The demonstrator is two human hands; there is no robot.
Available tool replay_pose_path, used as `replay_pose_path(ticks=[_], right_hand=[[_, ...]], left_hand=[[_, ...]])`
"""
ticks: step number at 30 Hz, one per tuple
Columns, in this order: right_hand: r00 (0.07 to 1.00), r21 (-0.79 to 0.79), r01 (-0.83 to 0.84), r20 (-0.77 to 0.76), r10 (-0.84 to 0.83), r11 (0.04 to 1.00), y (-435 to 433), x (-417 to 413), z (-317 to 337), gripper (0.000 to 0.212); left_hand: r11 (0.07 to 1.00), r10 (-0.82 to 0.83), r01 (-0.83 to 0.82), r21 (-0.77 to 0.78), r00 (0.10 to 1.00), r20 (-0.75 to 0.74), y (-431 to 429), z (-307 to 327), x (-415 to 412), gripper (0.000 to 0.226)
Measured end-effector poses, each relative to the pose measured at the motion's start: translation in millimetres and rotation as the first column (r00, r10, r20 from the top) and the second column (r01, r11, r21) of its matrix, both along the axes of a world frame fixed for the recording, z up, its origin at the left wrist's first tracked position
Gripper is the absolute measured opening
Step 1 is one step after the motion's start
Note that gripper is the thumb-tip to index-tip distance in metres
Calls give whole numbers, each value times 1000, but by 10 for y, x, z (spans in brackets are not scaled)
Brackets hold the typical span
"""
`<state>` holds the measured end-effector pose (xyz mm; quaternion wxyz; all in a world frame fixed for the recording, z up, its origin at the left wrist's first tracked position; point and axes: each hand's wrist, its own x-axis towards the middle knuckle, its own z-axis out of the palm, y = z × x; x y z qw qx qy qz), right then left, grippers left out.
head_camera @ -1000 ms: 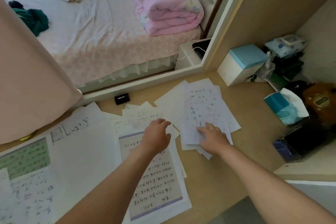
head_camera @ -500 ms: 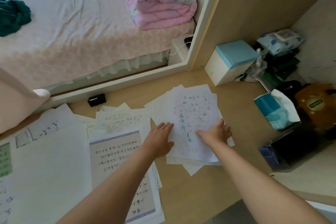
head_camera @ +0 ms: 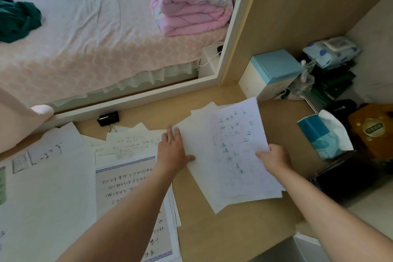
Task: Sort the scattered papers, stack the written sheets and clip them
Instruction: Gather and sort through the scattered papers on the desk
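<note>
Beige tabletop (head_camera: 234, 229) fills the lower half of the frame and carries all the paper. Right of centre lies the stack of written sheets (head_camera: 229, 155), its edges uneven and fanned, the top page marked with faint handwriting and pointing its far corner toward the upper right.

The left hand (head_camera: 172, 153) lies flat at the stack's left edge. Its fingers are straight and together, pointing away from the person, and its thumb is spread onto the paper, so the grip is apart and only presses. The right hand (head_camera: 275, 158) holds the stack's right edge with the thumb on top of the page. Its other fingers are hidden under the paper, and the grip is clamped on the sheets.

Left of the stack, the scattered papers (head_camera: 49, 187) overlap one another across the lower left, among them a lined sheet with a bluish border (head_camera: 127, 181) partly under the left forearm. A black binder clip (head_camera: 108, 118) sits on the tabletop above these papers, close to the white ledge and apart from both hands.

At the right stand a blue-lidded box (head_camera: 274, 68) and a teal tissue pack (head_camera: 319, 134). Across the upper left is a bed (head_camera: 85, 38) with a folded pink quilt (head_camera: 187, 0).
</note>
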<state>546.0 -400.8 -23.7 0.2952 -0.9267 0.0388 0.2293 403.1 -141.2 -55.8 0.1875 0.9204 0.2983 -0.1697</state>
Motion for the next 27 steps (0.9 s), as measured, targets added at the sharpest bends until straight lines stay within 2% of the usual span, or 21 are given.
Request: replay_pose_path(ticks=[2,5,7,9,10,12,13,15,18,20,22,24,25,27], right_hand=[[999,4,-7,47,6,1000,-37,51,23,15],[1000,115,-10,6,9,993,-10,96,36,8],[998,134,-47,-39,53,990,61,90,12,6],[992,79,-120,-36,123,990,192,39,-14,9],[988,32,-155,-13,156,987,260,4,-49,15],[981,-63,-187,31,190,980,389,-97,-126,34],[985,-75,-168,36,171,983,451,-160,-145,43],[996,-33,-87,25,87,996,553,-274,-170,59],[992,73,80,-104,-72,994,660,-377,-185,74],[983,83,69,-178,-54,994,701,-397,-173,52],[980,100,43,-197,-23,994,710,-387,-149,24],[983,144,64,-180,-38,987,673,-340,-114,16],[988,127,79,-144,-61,989,640,-298,-103,16],[995,-21,90,-38,-90,996,556,-231,-95,18]], left_hand=[[999,-36,37,31,999,-30,40,-27,45,115],[989,-140,140,39,990,-13,50,-25,64,95],[988,-152,152,3,988,7,23,-13,46,84],[994,-57,65,-86,993,100,-40,-2,5,75],[986,49,-17,-167,981,187,-90,9,-12,69],[912,315,-193,-362,896,314,-220,48,-32,62],[857,430,-272,-438,846,315,-289,66,-38,61],[745,584,-394,-538,774,243,-379,90,-40,67],[609,694,-478,-633,708,133,-354,88,-42,84],[529,731,-492,-691,678,76,-288,94,-43,86],[442,755,-478,-759,655,28,-248,118,-48,75],[454,741,-465,-760,670,33,-231,151,-52,64],[509,715,-466,-724,697,55,-225,161,-54,65],[659,626,-473,-585,776,78,-248,182,-48,69]])
